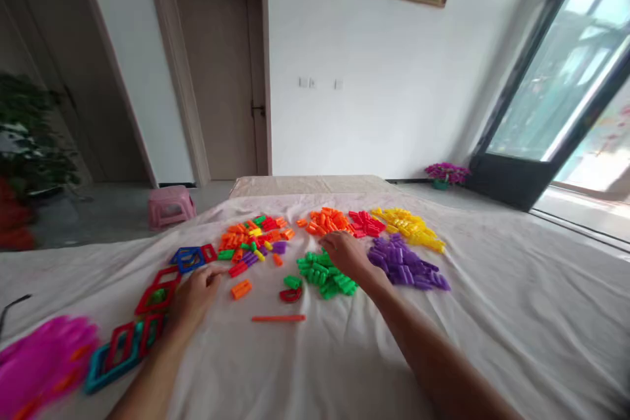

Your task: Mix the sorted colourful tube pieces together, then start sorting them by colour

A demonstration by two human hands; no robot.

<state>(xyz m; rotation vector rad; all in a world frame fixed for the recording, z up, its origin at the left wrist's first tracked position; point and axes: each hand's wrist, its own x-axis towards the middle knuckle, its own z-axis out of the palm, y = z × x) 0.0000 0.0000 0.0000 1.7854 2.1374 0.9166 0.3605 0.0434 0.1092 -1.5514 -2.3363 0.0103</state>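
Observation:
My left hand [197, 289] is low over the cloth, fingers curled in, beside red and blue plastic frames [157, 292]. Just beyond it lies a mixed heap of small plastic pieces [241, 236] in orange, red, green, yellow and purple. A loose orange piece [241, 289] sits right of this hand. My right hand [344, 252] reaches over the far edge of the green pile [322, 272], close to the orange pile [329, 220]. Its fingers bend downward and look closed, with their tips partly hidden. What either hand holds, if anything, I cannot make out.
Red [367, 224], yellow [411, 226] and purple [406, 264] piles lie on the right of the pale cloth [315, 367]. An orange-red stick [278, 318] and a red ring-like piece [290, 295] lie nearer. A blurred magenta object [49, 361] is at lower left.

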